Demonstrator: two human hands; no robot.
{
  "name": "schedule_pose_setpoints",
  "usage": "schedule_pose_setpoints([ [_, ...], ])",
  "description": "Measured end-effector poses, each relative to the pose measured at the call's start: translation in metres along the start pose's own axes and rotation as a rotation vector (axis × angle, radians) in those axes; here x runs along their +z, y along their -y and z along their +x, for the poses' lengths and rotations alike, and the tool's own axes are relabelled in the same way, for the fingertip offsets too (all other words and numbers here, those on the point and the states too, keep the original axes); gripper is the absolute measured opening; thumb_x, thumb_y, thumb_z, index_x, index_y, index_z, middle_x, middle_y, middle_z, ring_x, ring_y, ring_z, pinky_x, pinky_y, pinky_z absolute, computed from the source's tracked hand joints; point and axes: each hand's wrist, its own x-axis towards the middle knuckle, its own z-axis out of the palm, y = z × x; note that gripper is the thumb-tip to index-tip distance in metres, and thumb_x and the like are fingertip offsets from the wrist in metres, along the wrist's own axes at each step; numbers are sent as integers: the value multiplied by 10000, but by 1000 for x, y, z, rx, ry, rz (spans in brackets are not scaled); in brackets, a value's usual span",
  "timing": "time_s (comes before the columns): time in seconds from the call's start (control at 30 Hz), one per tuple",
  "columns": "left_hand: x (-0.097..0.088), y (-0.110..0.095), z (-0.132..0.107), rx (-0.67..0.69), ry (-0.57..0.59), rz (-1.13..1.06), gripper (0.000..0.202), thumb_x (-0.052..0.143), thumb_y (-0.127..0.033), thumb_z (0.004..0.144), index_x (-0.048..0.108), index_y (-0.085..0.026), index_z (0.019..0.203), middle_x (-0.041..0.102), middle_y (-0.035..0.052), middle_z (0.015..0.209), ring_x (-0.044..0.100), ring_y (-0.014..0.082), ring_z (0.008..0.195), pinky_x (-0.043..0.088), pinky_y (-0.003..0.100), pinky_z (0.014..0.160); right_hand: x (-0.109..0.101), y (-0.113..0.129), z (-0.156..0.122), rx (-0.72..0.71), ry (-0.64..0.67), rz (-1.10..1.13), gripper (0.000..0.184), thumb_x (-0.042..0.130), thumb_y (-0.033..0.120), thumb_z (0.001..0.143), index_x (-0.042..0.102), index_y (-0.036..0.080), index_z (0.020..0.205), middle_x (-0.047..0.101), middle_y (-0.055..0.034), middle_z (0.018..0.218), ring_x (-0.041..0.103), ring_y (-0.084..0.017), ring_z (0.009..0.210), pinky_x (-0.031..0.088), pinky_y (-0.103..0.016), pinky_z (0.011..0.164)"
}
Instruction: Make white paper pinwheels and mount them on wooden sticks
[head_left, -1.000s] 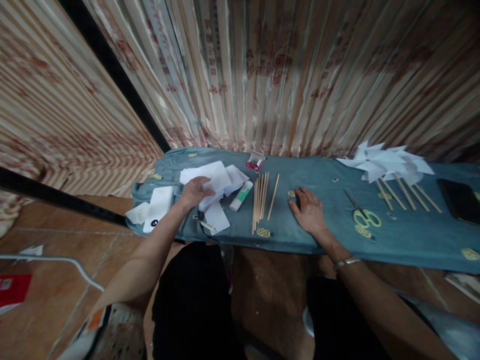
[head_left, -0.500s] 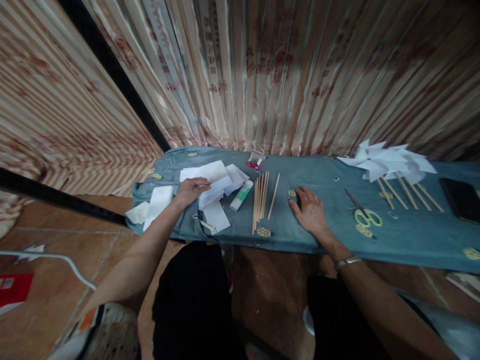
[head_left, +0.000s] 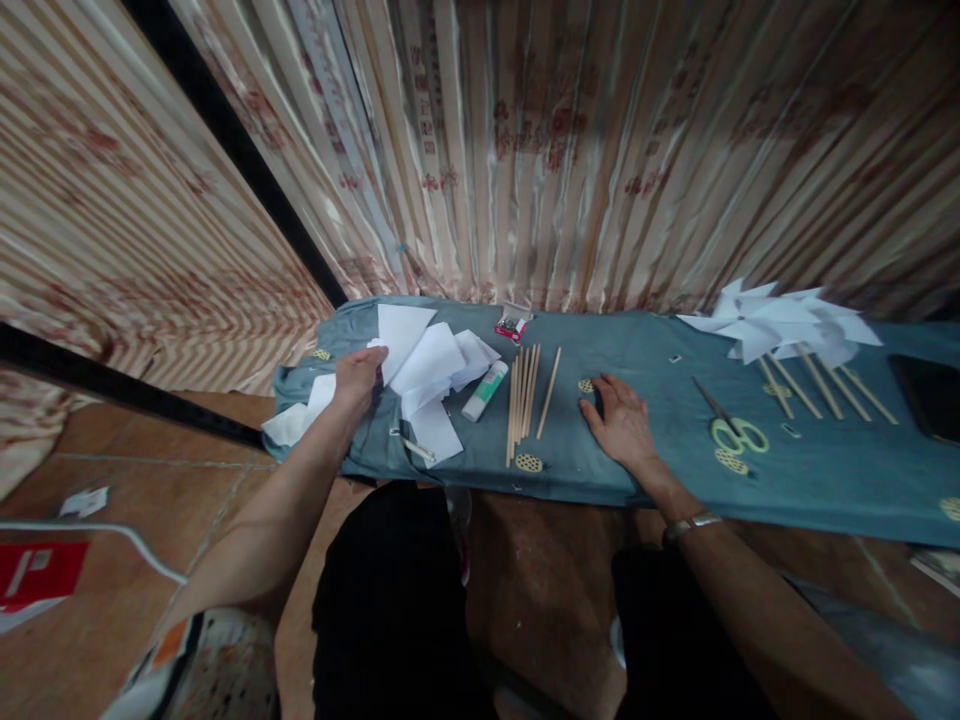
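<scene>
My left hand (head_left: 358,378) pinches the lower left corner of a white sheet of paper (head_left: 403,336), held just left of a loose pile of white paper (head_left: 433,365). My right hand (head_left: 619,418) lies on the blue-green cloth with its fingers spread and nothing in them. Between the hands are a glue stick (head_left: 485,391) with a green and white label, a row of several thin wooden sticks (head_left: 522,400) and one stick (head_left: 548,393) set apart. A pen-like white thing (head_left: 417,448) lies at the pile's near side.
Scissors (head_left: 738,436) with yellow-green handles lie right of my right hand. Several paper pinwheels on sticks (head_left: 791,325) are heaped farther right, beside a black phone-like object (head_left: 928,395). A small red box (head_left: 512,322) stands open at the back. More white paper (head_left: 287,426) lies at the left end.
My left hand has moved left, away from the paper pile, drawing one white sheet off it. My right hand has stayed in place.
</scene>
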Motion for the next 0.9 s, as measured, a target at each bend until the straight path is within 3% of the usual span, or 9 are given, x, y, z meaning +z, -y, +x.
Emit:
schedule_pose_setpoints([
  [0.1, 4, -14, -3, -18, -47, -52, 300, 761, -394, 589, 627, -153, 705, 594, -20, 605, 506, 103, 534, 409, 244, 541, 0, 0, 0, 1, -5, 1, 512, 363, 437, 950, 534, 119, 1313, 528, -189, 1404, 458, -339, 1297, 395, -511, 1016],
  [0.2, 12, -34, -17, 56, -18, -159, 252, 771, -355, 603, 668, -156, 718, 627, -21, 621, 540, 103, 565, 445, 234, 575, -1, 0, 0, -4, -10, 11, 506, 369, 429, 948, 538, 116, 1308, 531, -195, 1397, 460, -341, 1292, 400, -516, 1010],
  [0.37, 45, -52, -89, 339, 104, -101, 254, 775, -365, 666, 761, -164, 821, 723, -3, 734, 631, 147, 695, 512, 273, 705, 1, -1, 1, 6, -5, 79, 499, 403, 419, 932, 548, 109, 1295, 522, -204, 1403, 461, -359, 1293, 395, -542, 1019],
  [0.5, 86, -23, -162, 463, 386, 85, 161, 663, -297, 821, 781, -194, 856, 774, 41, 911, 704, 197, 862, 548, 319, 846, 1, -12, 4, 8, -65, 291, 499, 458, 412, 898, 540, 122, 1295, 533, -196, 1392, 468, -328, 1311, 376, -521, 1078],
  [0.63, 129, 19, -213, 661, 605, 167, 198, 580, -245, 902, 765, -183, 934, 772, 66, 976, 719, 198, 938, 572, 332, 884, -15, -40, -2, -40, -92, 419, 607, 528, 367, 829, 453, 123, 1379, 517, -197, 1403, 459, -331, 1331, 361, -514, 1115],
  [0.77, 160, 41, -238, 760, 714, 221, 230, 535, -240, 936, 746, -165, 985, 764, 85, 1020, 718, 197, 979, 573, 340, 917, -47, -78, -22, -107, -19, 385, 759, 578, 331, 795, 316, 134, 1480, 392, -190, 1505, 308, -341, 1434, 297, -534, 1158],
  [0.9, 170, 48, -240, 745, 754, 277, 237, 511, -224, 943, 734, -179, 1010, 758, 76, 1053, 716, 194, 992, 574, 351, 925, -76, -103, -49, 12, 13, 327, 937, 663, 411, 778, 179, 159, 1539, 234, -187, 1584, 177, -358, 1483, 244, -567, 1170],
])
